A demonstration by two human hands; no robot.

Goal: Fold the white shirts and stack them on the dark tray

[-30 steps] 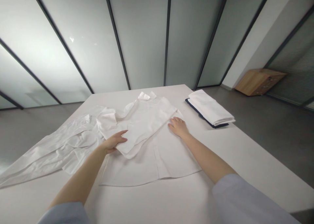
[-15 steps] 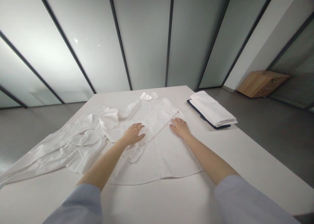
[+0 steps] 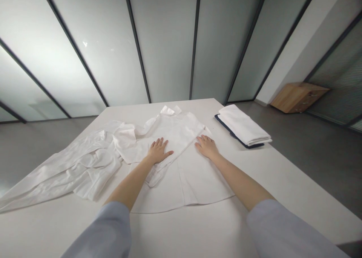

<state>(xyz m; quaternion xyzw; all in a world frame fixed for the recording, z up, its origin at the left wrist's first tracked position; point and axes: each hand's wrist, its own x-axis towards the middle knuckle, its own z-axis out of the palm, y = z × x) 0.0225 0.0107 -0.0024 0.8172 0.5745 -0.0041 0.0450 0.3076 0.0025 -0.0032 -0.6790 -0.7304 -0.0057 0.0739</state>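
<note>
A white shirt (image 3: pixel 195 175) lies spread on the table, its collar at the far end and its hem toward me. One sleeve is folded diagonally across the body. My left hand (image 3: pixel 158 151) rests on the shirt near the folded sleeve, fingers spread and pointing away from me. At the shirt's right edge, my right hand (image 3: pixel 207 146) lies flat with its fingers slightly apart, next to the fold. Neither hand grips the cloth. To the left, the other sleeve (image 3: pixel 126 139) of the shirt lies loosely bunched.
Crumpled white cloth (image 3: pixel 82 167) covers the left side of the white table (image 3: pixel 288 197). A folded white cloth (image 3: pixel 243 124) sits on a dark folded item (image 3: pixel 226 128) at the right edge. Beyond stand frosted glass panels (image 3: pixel 166 43) and a wooden cabinet (image 3: pixel 296 96).
My left hand has moved slightly right and away from me across the shirt, and its fingers have spread wider. My right hand has stayed almost in place.
</note>
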